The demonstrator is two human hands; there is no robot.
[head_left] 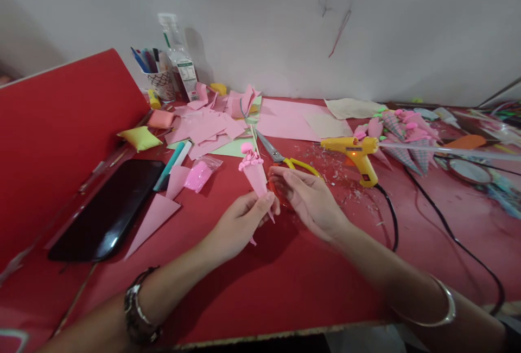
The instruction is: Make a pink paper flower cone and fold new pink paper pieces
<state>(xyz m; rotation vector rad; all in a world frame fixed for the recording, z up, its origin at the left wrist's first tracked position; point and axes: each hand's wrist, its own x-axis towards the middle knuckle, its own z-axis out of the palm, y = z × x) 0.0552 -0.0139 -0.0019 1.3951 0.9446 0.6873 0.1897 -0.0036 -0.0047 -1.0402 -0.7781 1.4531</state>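
My left hand [244, 220] is closed around the lower part of a small pink paper cone [255, 176], held upright and slightly tilted above the red table. Pink clay in a ruffled ring with small balls tops the cone like ice cream. My right hand [307, 198] hovers just right of the cone with fingers loosely bent and apart, and nothing shows in it. Behind it lie scissors [299, 165] with yellow handles. A yellow glue gun [356, 155] rests farther right, its orange light lit. Finished-looking paper cones [407, 136] are heaped beyond it.
Pink paper pieces [211, 125] are piled at the back, near a glass bottle [183, 65] and a cup of pens [160, 84]. At left lie a phone [109, 209], cut paper triangles [154, 220] and a pink clay packet [199, 175]. A black cable [451, 233] crosses the right side.
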